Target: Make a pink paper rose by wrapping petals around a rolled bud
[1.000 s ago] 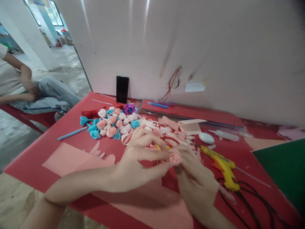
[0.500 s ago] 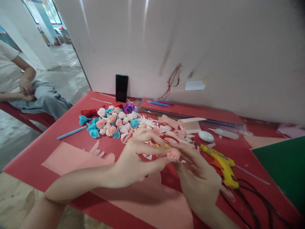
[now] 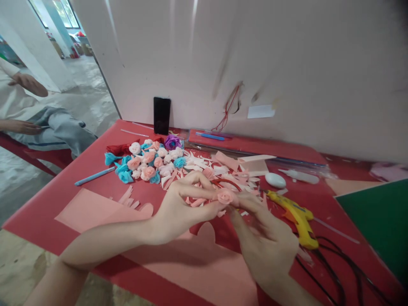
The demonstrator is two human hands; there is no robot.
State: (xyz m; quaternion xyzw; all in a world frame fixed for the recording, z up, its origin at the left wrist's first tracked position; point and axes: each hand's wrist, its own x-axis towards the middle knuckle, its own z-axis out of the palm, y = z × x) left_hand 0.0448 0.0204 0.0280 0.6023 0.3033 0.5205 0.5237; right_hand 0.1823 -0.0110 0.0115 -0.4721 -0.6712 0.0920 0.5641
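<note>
Left hand [image 3: 181, 208] pinches pink paper rose [image 3: 225, 196] between thumb and index finger, bloom facing the camera, likely so the petals can be seen. Right hand [image 3: 266, 236] has its fingertips at the rose's other side, probably to steady or shape it; fingers partly hide the contact, so can't tell how firm its grip is. Rose is held above the red surface [image 3: 92, 148], over paper scraps. Yellow glue gun [image 3: 295, 216] lies beside right hand, seemingly for easy reach. Finished flowers [image 3: 146, 159] sit grouped beyond left hand, apparently kept off the cut sheets.
</note>
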